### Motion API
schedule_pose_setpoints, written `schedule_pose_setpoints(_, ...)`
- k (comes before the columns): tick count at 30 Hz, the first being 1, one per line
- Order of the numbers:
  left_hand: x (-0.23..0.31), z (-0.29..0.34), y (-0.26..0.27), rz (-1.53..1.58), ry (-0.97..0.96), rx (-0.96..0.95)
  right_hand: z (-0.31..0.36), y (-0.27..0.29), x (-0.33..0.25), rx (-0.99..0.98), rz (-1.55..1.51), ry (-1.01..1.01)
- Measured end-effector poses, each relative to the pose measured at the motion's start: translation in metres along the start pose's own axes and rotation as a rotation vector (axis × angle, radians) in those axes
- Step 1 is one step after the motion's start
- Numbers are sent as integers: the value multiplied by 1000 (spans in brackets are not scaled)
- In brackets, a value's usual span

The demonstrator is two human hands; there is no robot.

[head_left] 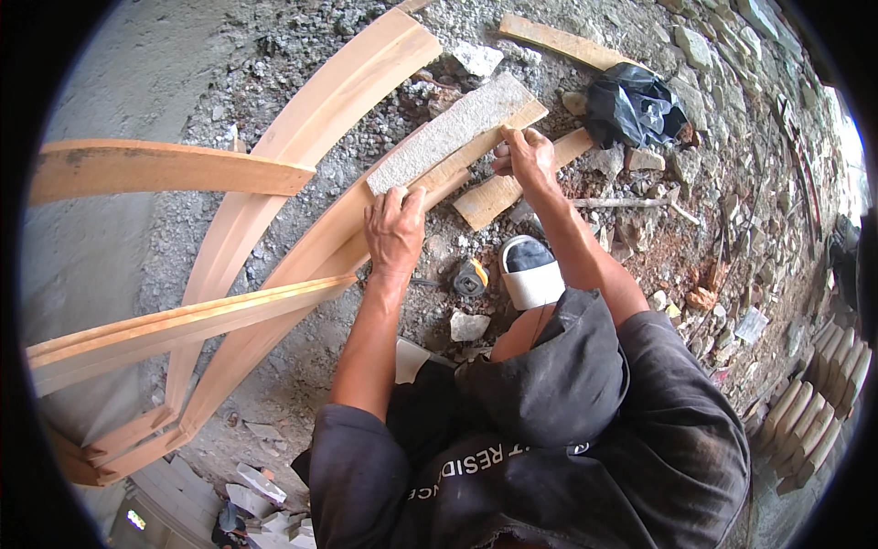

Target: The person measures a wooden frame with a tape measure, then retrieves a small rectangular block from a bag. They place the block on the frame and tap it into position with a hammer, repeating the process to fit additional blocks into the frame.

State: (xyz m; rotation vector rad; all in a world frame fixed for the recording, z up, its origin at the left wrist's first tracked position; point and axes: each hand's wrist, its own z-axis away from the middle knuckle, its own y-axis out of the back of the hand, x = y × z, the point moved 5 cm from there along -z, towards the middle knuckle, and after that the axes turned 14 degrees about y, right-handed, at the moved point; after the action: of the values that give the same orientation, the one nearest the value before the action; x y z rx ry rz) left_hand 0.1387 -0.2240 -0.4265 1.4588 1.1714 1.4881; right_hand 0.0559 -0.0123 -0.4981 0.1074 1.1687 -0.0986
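A rough, grainy grey strip (448,135) lies lengthwise on the upper end of a curved wooden beam (302,245). My left hand (395,231) is closed, its fingertips gripping the strip's near end. Along the strip's right side shows a narrow wooden edge (477,146). My right hand (527,157) pinches that edge close to the far end with thumb and fingers. Whether the grey strip and the wood under it are one piece, I cannot tell. A yellow and black tape measure (471,277) rests on the ground right of my left forearm.
A second curved beam (274,156) stands at left, with boards (165,169) crossing from the left. Short planks (498,199), a black plastic bag (636,105) and a long-handled tool (622,202) lie on rubble. My sandalled foot (530,274) is between my arms.
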Motion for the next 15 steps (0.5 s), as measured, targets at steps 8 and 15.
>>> schedule_pose_setpoints(8, -2, 2, -4, 12, -53, 64, 1, 1, 10, -4, -128, 31)
schedule_pose_setpoints(15, -4, 10, -8, 2, -39, 79, 10, -8, 10, -132, -222, 37)
